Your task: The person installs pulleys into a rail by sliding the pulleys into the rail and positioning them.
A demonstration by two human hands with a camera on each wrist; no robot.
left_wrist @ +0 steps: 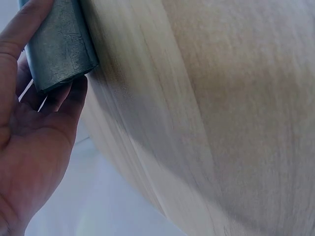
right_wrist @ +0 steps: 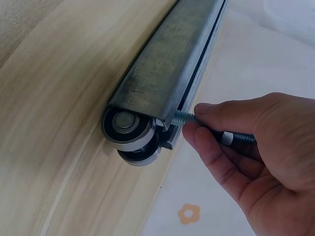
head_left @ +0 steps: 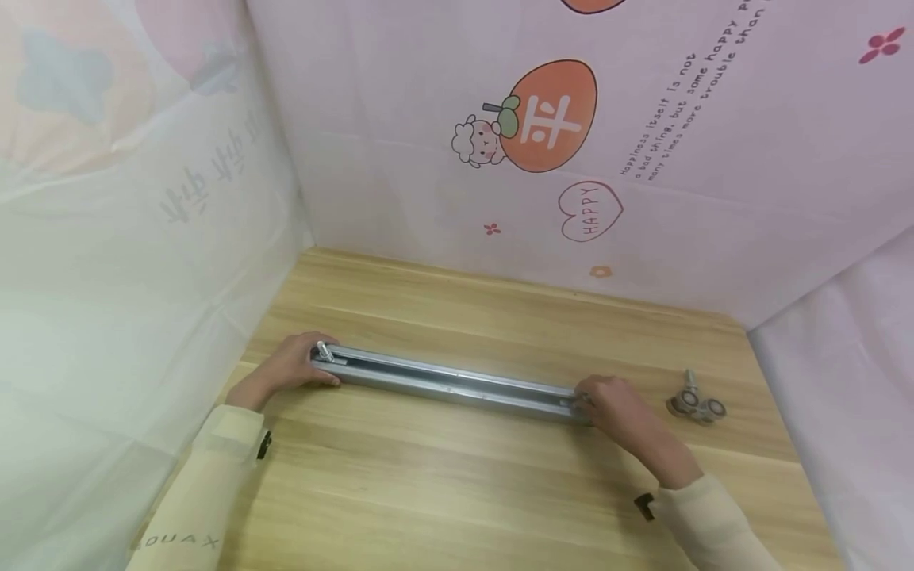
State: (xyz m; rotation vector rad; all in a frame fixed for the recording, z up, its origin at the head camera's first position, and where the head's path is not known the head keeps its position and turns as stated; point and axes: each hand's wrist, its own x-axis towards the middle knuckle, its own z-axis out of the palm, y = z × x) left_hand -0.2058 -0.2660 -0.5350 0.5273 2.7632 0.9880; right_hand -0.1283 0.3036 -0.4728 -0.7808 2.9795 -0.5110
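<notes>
A long silver metal channel rail [head_left: 450, 392] lies slot side up across the table, tilted slightly down to the right. My left hand [head_left: 291, 363] grips its left end, thumb on the near side; a bolt [head_left: 324, 350] sticks up from the slot there. In the left wrist view, fingers curl around the rail end [left_wrist: 61, 49]. At the other end, my right hand [head_left: 620, 408] pinches the threaded bolt [right_wrist: 184, 118] of a roller trolley between thumb and fingers. The trolley's wheels [right_wrist: 125, 130] sit at the rail's open mouth, partly outside it; how deep the rest reaches is hidden.
Another roller trolley [head_left: 696, 406] with its bolt lies on the wooden table [head_left: 428, 492], right of my right hand. Printed cloth walls [head_left: 400, 159] close in the back, left and right sides of the table.
</notes>
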